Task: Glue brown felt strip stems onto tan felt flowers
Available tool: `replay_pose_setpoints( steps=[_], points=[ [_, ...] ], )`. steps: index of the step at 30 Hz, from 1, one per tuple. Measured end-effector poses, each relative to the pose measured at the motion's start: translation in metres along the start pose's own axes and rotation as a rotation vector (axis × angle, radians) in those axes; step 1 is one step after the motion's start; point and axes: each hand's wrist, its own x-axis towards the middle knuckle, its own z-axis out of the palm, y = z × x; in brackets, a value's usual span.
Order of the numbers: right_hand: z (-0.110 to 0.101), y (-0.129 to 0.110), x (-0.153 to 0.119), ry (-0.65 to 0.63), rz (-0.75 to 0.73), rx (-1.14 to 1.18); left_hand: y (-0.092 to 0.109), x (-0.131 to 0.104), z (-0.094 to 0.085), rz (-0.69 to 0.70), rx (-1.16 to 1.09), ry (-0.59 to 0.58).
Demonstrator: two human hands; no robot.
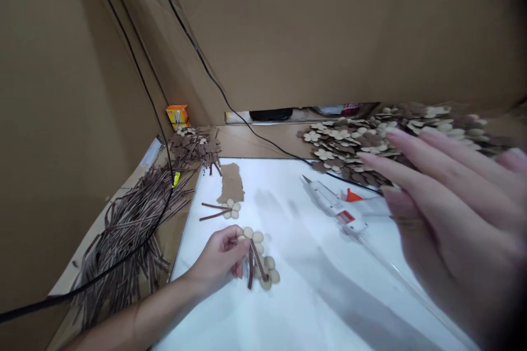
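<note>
- Nearest the lens, my right hand [461, 219] is raised at the right, fingers outstretched and slightly parted; its palm faces away, and I see nothing in its grasp
- Over the white board [230, 318], my left hand [222, 258] pinches a cream flower [248, 232] between thumb and fingers, the grip closed on its edge; two brown strip ends [251, 274] hang from near my thumb; I cannot tell whether the held flower touches the board
- Just beside it, nearer me and to the right, a second cream flower [273, 276] shows, partly overlapped by one strip end
- Between my hands and beyond the held piece, a white glue gun [329, 203] lies with its nozzle pointing away from me; an orange trigger [353, 196] shows at its side, and a pale rod [395, 271] trails from its rear
- Beyond my left hand lies a finished-looking flower [233, 209] with two brown strips reaching left; just past it, a torn cardboard scrap [231, 182]
- Along the left, a heap of striped strips [135, 214], crossed by a black cable [158, 208]; at far right, a pile of cream and brown flowers [341, 145]
- Farthest back, an orange box [178, 116] stands before cardboard walls [288, 27]
</note>
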Motion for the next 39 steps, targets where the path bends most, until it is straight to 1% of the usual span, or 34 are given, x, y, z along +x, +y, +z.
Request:
replay_pose_setpoints(
  steps=[1, 2, 3, 4, 5, 8, 10, 11, 13, 15, 20, 23, 28, 32, 35, 39],
  points=[
    [0.004, -0.006, 0.004, 0.006, -0.027, -0.051, 0.000, 0.000, 0.000, 0.001, 0.002, 0.005],
    [0.010, -0.010, 0.007, -0.028, -0.030, -0.035, 0.001, 0.000, 0.000, 0.003, 0.004, 0.010],
    [0.018, -0.014, 0.008, -0.079, -0.046, 0.019, 0.002, 0.000, 0.001, 0.005, 0.008, 0.014],
    [0.027, -0.017, 0.007, -0.158, -0.020, 0.093, 0.004, -0.001, 0.001, 0.006, 0.015, 0.017],
    [0.037, -0.018, 0.005, -0.269, 0.065, 0.161, 0.005, -0.001, 0.002, 0.005, 0.028, 0.019],
    [0.066, -0.019, -0.006, -0.616, 0.396, 0.398, 0.009, -0.002, 0.003, -0.001, 0.074, 0.011],
    [0.081, -0.018, -0.013, -0.727, 0.547, 0.581, 0.009, -0.002, 0.002, 0.000, 0.076, -0.002],
    [0.086, -0.018, -0.016, -0.744, 0.598, 0.664, 0.007, -0.001, 0.001, 0.002, 0.063, -0.006],
    [0.093, -0.017, -0.021, -0.729, 0.662, 0.785, 0.004, 0.000, 0.000, 0.007, 0.036, -0.009],
    [0.098, -0.016, -0.024, -0.695, 0.677, 0.838, 0.001, 0.001, -0.001, 0.013, 0.032, -0.011],
    [0.106, -0.010, -0.030, -0.628, 0.602, 0.842, 0.004, 0.000, 0.000, 0.021, 0.079, 0.007],
    [0.108, -0.009, -0.031, -0.611, 0.580, 0.844, 0.006, 0.000, 0.001, 0.025, 0.093, 0.020],
    [0.104, -0.016, -0.029, -0.647, 0.542, 0.864, 0.004, 0.001, 0.000, 0.040, 0.085, 0.030],
    [0.103, -0.025, -0.029, -0.667, 0.516, 0.836, 0.003, 0.002, -0.002, 0.065, 0.093, 0.000],
    [0.108, -0.027, -0.034, -0.648, 0.603, 0.832, 0.003, 0.002, -0.002, 0.057, 0.111, 0.000],
    [0.115, -0.026, -0.039, -0.642, 0.783, 1.003, 0.004, 0.001, -0.002, 0.037, 0.111, -0.015]
  ],
)
